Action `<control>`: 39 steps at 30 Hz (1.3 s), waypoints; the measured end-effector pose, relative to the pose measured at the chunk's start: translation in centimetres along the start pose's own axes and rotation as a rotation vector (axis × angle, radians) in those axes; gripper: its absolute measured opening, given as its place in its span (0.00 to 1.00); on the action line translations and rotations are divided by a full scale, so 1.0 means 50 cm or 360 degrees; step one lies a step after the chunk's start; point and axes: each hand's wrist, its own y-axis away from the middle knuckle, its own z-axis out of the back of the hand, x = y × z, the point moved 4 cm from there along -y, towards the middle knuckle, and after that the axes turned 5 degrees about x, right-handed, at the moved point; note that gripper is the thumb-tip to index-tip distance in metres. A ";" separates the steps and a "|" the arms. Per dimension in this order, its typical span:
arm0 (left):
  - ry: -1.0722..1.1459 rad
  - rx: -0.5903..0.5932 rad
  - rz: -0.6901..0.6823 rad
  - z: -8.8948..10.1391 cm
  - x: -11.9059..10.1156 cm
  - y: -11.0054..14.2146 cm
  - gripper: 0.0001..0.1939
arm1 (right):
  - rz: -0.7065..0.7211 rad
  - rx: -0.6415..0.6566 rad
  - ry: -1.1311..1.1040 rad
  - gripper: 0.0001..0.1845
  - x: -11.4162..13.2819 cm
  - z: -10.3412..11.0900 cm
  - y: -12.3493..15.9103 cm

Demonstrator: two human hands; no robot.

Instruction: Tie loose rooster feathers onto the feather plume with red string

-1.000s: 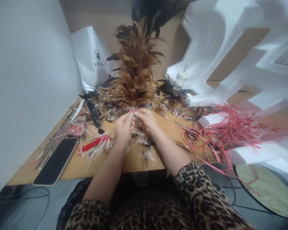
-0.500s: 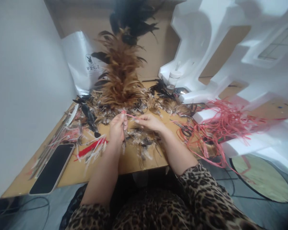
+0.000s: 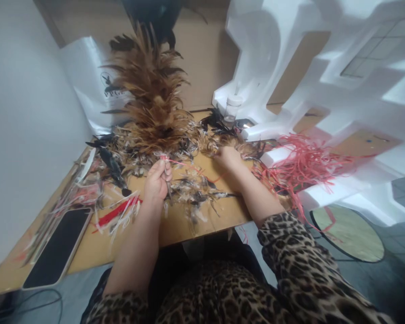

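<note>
My left hand (image 3: 158,177) is closed round the lower end of a feather duster (image 3: 151,94), which stands upright with brown feathers and a dark top. Part of its thin stick shows below my fingers. Pink ribbon (image 3: 164,158) is wound just above my thumb, and a loose length trails right across the table. My right hand (image 3: 230,158) is over the loose brown feathers (image 3: 207,143) at right; its fingers curl downward, mostly hidden, so whether they grip anything is unclear. More small feathers (image 3: 192,191) lie between my forearms.
A phone (image 3: 59,247) and a red strip (image 3: 116,213) with white strands lie at left. Behind them stand a silvery bag (image 3: 87,85) and, further right, a jar (image 3: 232,108). Tangled pink ribbon (image 3: 300,162) hangs over white foam pieces (image 3: 327,193); a round stool (image 3: 351,234) is below.
My right hand has let go of the pink ribbon and moved right to the loose feathers. My left hand keeps its hold on the duster. The whole view has shifted slightly.
</note>
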 end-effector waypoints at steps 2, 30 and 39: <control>0.0002 -0.0011 0.0007 0.004 0.002 -0.002 0.12 | -0.0009 -0.0019 0.0175 0.17 0.026 -0.014 -0.006; -0.0080 -0.0233 -0.0046 0.005 0.005 0.001 0.08 | 0.0680 0.0282 -0.2700 0.14 0.305 -0.041 0.088; -0.0130 -0.0295 -0.0063 0.001 0.003 0.002 0.09 | 0.0655 0.0190 -0.2666 0.14 0.296 -0.058 0.076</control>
